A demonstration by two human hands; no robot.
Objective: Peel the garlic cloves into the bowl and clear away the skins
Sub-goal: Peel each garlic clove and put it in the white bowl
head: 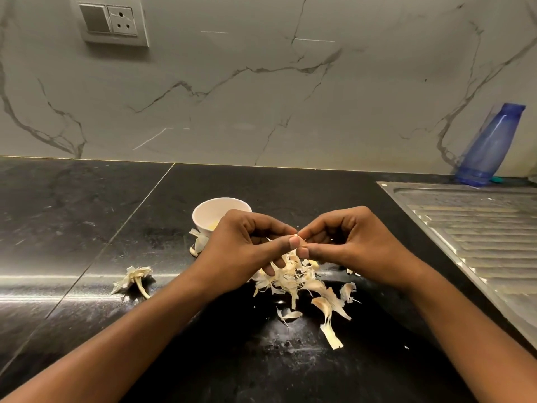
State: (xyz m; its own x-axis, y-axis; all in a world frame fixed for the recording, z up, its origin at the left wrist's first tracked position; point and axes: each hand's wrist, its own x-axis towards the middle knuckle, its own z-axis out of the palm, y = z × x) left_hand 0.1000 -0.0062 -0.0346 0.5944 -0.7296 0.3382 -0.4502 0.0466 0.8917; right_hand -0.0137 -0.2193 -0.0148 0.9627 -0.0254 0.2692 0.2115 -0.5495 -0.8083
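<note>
My left hand (247,245) and my right hand (348,242) meet above the black counter, and their fingertips pinch one small garlic clove (295,236) between them. Only the clove's pale tip shows. Right behind my left hand stands a small white bowl (215,207) with something pale yellow inside. A loose pile of dry garlic skins (293,279) lies under my hands and spreads toward the front right. A garlic stem with its papery base (135,279) lies apart to the left. More skin scraps (199,242) lie at the foot of the bowl.
The black stone counter (87,228) runs back to a marbled wall. A steel sink drainboard (479,242) fills the right side. A blue plastic bottle (491,146) leans at the back right. A socket plate (112,21) is on the wall, upper left.
</note>
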